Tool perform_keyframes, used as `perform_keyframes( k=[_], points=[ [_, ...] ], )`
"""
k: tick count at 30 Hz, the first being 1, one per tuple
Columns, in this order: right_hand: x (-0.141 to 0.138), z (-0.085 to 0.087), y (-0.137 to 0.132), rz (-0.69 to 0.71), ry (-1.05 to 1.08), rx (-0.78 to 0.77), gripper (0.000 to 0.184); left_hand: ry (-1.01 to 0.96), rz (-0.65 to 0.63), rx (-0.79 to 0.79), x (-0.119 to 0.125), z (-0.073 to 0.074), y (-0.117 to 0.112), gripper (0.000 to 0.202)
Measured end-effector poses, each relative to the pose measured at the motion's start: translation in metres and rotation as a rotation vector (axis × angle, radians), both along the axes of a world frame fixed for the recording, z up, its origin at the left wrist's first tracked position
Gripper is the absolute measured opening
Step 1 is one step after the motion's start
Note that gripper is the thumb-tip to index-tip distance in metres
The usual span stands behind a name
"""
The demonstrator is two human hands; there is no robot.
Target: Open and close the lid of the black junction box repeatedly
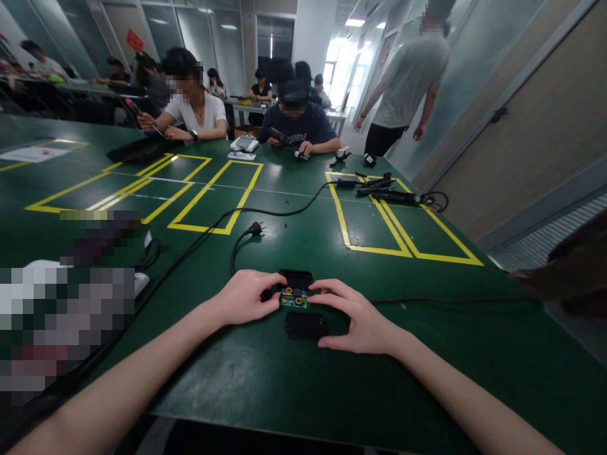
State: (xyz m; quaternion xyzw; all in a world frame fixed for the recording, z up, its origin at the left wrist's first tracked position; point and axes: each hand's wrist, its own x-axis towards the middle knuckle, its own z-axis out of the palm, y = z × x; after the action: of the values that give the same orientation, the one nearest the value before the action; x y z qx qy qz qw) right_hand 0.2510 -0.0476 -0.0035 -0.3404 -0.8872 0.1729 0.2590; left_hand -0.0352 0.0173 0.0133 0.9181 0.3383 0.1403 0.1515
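A small green circuit board (294, 298) with copper-coloured coils lies in front of me, between my hands. My left hand (249, 296) is curled at its left end, the thumb at the board's edge and the index finger by a black plastic case half (298, 277) just behind. My right hand (353, 313) is open. Its index and middle fingertips reach the board's right end, while the thumb is spread low beside another black case half (307, 325). That second half lies on the table nearer to me. Whether the right fingertips press on the board I cannot tell.
The green table (227, 373) carries yellow tape outlines. A black cable with a plug (256, 229) lies ahead, left of centre. Black tools and cables (386, 189) rest at the far right. Two people sit across the table, and a person (408, 76) stands at right.
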Motion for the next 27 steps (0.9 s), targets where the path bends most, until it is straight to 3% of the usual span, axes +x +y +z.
perform_keyframes(
  k=[4,7,10,13,19,27],
  points=[
    [-0.01,0.002,-0.003,-0.07,-0.018,0.035,0.043,-0.019,0.004,-0.005,0.0,-0.001,0.0,0.029],
    [-0.022,0.004,-0.008,-0.161,-0.054,0.061,0.037,-0.03,0.006,0.001,-0.001,-0.001,0.0,0.028],
    [-0.028,0.006,-0.011,-0.166,-0.074,0.075,0.035,-0.041,0.002,0.006,-0.001,-0.002,0.0,0.028],
    [-0.025,0.006,-0.008,-0.164,-0.037,0.083,0.03,-0.047,0.001,0.006,-0.002,-0.003,0.001,0.029],
    [-0.015,0.002,0.002,-0.318,-0.12,0.04,0.006,-0.096,-0.006,0.018,-0.003,-0.006,0.001,0.029],
    [-0.011,-0.001,0.004,-0.276,-0.063,0.066,0.017,-0.144,-0.045,0.072,-0.005,-0.002,0.0,0.026]
  ],
)
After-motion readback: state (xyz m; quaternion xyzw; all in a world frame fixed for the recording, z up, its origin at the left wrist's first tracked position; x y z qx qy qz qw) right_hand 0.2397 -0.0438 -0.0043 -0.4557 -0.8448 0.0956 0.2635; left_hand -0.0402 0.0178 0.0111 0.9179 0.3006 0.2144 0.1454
